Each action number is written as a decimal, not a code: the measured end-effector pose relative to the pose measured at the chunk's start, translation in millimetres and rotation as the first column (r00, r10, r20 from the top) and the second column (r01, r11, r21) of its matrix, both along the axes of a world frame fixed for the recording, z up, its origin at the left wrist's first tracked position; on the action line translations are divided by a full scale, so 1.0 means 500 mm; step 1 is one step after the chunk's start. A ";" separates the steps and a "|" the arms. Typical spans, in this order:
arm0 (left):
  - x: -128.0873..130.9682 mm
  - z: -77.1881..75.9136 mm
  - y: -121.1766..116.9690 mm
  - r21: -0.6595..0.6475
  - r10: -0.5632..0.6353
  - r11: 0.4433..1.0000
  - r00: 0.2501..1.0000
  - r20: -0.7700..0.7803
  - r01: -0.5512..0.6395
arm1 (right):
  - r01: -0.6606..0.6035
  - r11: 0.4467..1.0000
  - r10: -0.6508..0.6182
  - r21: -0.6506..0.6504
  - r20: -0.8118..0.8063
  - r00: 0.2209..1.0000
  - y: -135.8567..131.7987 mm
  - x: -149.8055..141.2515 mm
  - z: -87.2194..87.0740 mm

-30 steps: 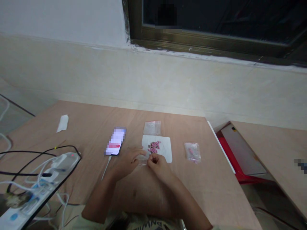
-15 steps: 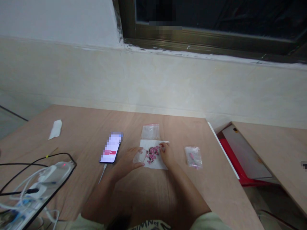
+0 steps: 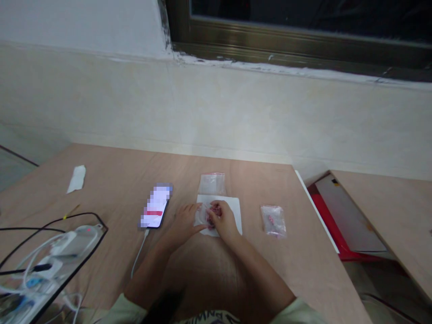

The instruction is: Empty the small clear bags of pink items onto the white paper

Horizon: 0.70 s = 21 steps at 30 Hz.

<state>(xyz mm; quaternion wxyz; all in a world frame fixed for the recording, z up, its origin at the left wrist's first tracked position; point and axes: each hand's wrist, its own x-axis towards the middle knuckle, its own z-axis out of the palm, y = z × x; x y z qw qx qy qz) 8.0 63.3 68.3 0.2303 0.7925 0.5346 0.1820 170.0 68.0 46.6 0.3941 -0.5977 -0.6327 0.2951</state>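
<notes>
A cluster of small pink and dark beads (image 3: 213, 218) lies on a white sheet of paper (image 3: 236, 211) at the middle of the table. At the paper's left side, my left hand (image 3: 185, 223) holds a clear plastic bag (image 3: 200, 215) by its edges, with thumb and fingers set apart. My right hand (image 3: 225, 221) reaches over the paper from the right, its fingers curled on the beads beside the bag's mouth. Part of the bead pile is hidden beneath these fingers. Behind the paper lies a flat zip bag (image 3: 212, 183) with a red strip.
To the right is another small zip bag (image 3: 273, 221) with a few pink pieces inside. A phone (image 3: 155, 207) on a white charging cable lies left of my hands. A power strip (image 3: 76, 245) with tangled cords fills the near left; a white scrap (image 3: 77, 179) sits farther back.
My right hand has moved left, from the right edge of the bead pile onto it, towards the bag. My left hand stays at the bag. The beads are now more closely bunched.
</notes>
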 end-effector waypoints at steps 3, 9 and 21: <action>-0.003 0.001 -0.003 0.015 0.015 1.000 1.000 -0.001 -0.015 | 0.169 0.984 -0.156 -0.052 0.190 0.969 0.020 0.009 -0.018; -0.011 -0.002 -0.014 -0.016 0.032 0.999 0.999 -0.016 -0.032 | 0.164 0.974 -0.087 -0.158 0.407 0.909 0.047 0.034 -0.055; 0.001 0.001 -0.009 -0.051 0.048 0.998 0.999 -0.023 -0.049 | -0.004 1.000 0.001 0.019 0.174 0.985 0.018 0.004 -0.003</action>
